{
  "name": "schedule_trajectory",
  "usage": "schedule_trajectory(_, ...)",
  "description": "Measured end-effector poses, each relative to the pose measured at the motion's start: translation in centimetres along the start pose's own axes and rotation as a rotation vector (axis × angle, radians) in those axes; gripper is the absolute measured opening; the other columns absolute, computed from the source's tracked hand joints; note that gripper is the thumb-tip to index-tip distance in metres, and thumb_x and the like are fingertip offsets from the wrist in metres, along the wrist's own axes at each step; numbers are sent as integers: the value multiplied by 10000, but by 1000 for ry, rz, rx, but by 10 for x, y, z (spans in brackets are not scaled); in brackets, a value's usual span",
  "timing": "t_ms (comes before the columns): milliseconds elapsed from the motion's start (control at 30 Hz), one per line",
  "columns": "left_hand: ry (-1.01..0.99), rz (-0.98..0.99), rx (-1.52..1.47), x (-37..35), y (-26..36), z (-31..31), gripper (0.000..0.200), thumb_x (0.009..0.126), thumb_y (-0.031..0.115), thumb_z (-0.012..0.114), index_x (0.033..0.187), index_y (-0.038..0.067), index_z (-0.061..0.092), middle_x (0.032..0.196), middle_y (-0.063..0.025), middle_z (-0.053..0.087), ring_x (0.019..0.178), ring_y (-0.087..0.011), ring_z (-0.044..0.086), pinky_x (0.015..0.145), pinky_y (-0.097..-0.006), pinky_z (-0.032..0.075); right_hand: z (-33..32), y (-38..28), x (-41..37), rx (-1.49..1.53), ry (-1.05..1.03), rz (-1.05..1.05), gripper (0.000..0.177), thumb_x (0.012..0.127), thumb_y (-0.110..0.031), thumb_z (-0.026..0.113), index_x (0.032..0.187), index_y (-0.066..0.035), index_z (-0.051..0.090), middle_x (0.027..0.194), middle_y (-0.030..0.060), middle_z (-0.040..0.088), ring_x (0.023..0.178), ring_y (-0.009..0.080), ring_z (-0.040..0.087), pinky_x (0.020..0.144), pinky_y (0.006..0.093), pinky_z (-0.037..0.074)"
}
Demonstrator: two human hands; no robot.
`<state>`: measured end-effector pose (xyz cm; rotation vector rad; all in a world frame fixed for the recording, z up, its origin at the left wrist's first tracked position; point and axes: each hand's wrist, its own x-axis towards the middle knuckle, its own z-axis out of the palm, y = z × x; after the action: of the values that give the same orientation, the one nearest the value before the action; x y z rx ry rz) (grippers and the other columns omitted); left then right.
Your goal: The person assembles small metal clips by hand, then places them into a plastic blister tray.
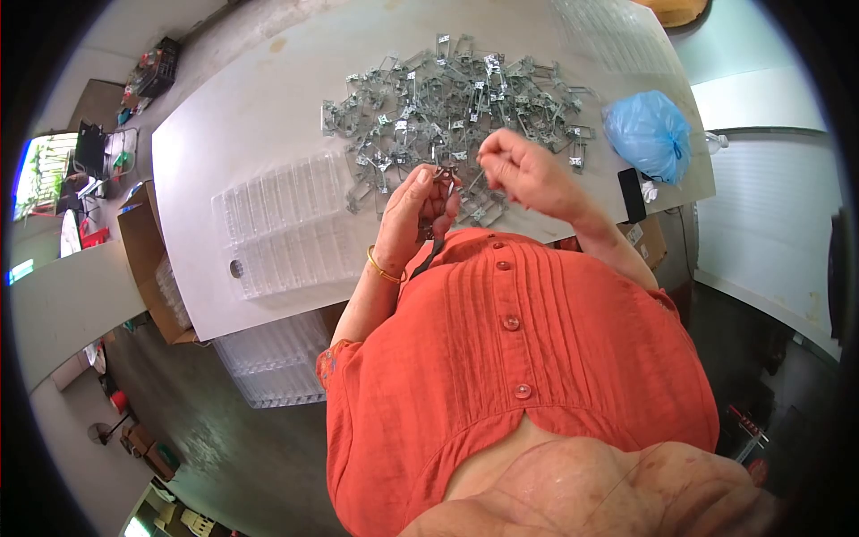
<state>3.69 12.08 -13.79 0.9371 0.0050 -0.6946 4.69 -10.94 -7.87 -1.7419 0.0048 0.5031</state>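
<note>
A small metal part (446, 174) is in my left hand (419, 208), whose fingers are curled around it just in front of the red shirt. To the right of it, my right hand (523, 172) is raised with its fingers pinched together. Whatever its fingertips may hold is too small to make out. Beyond both hands, a wide heap of grey metal parts (447, 98) lies on the pale table (224, 116). A dark strip hangs below my left hand.
Clear plastic trays (286, 224) lie on the table's left part, with more trays (273, 358) below its edge. A blue plastic bag (649, 134), a black phone (631, 195) and crumpled white paper (649, 192) are at the right. Another clear tray stack (613, 36) is at the far right.
</note>
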Motion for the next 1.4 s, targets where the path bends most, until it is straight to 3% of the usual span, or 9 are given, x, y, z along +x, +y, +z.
schedule_trajectory(333,57,74,98,-6,2,5,383,1075,424,459,1106,53,551,792,-31,603,561,-61,457,477,-204,333,24,-3,-7,-10,-69,-37,103,1050,-155,534,1068,-70,589,729,-38,584,555,18,470,490,201,389)
schedule_trajectory(633,84,198,356,-15,-4,5,339,1076,380,501,1145,51,541,822,-4,593,641,-42,434,557,-202,347,29,-14,-13,-75,-75,19,96,1039,-110,519,1034,-25,562,761,24,625,602,80,616,517,258,517)
schedule_trajectory(933,34,360,709,-19,-14,3,338,1066,356,533,1130,28,578,834,-19,604,723,-82,514,644,-245,433,33,-9,-18,-54,-97,-31,163,1026,-40,437,1158,9,519,847,59,654,701,115,661,623,290,569)
schedule_trajectory(1067,26,342,792,-25,-10,2,339,1058,348,548,1124,17,582,830,-30,611,759,-101,538,682,-276,455,30,8,-13,181,-217,73,229,1031,-69,426,1207,33,531,918,85,666,771,148,679,695,317,591)
schedule_trajectory(1100,25,353,852,-26,-6,2,318,1038,325,585,1068,9,568,816,-115,675,698,-193,617,660,-328,493,28,6,-13,215,-248,112,246,1031,-83,431,1215,42,535,933,98,674,784,159,683,706,326,594)
schedule_trajectory(1200,10,293,941,-32,1,10,319,1026,326,594,1060,11,564,860,-151,708,764,-286,692,688,-373,521,26,9,-11,236,-275,200,241,1036,-149,463,1169,28,558,930,103,680,797,176,694,720,334,600)
schedule_trajectory(1233,-5,368,938,-32,-5,9,308,1030,296,597,1089,-5,571,846,-134,674,686,-200,604,645,-337,480,28,10,-9,205,-263,214,231,1033,-155,475,1157,20,561,928,101,681,798,179,696,718,334,601)
schedule_trajectory(1300,-20,371,1005,-33,-6,9,296,1017,300,602,1060,9,564,905,-170,698,796,-327,665,693,-405,519,32,18,-8,185,-241,231,191,1013,-182,543,1068,-8,597,910,57,671,800,147,665,712,304,563)
schedule_trajectory(1400,-36,374,1052,-36,-6,9,281,1012,291,602,1060,17,566,922,-190,696,825,-380,682,707,-431,526,32,36,0,-39,-248,20,127,1010,-163,597,1000,-38,616,860,-8,604,796,80,569,724,254,488)
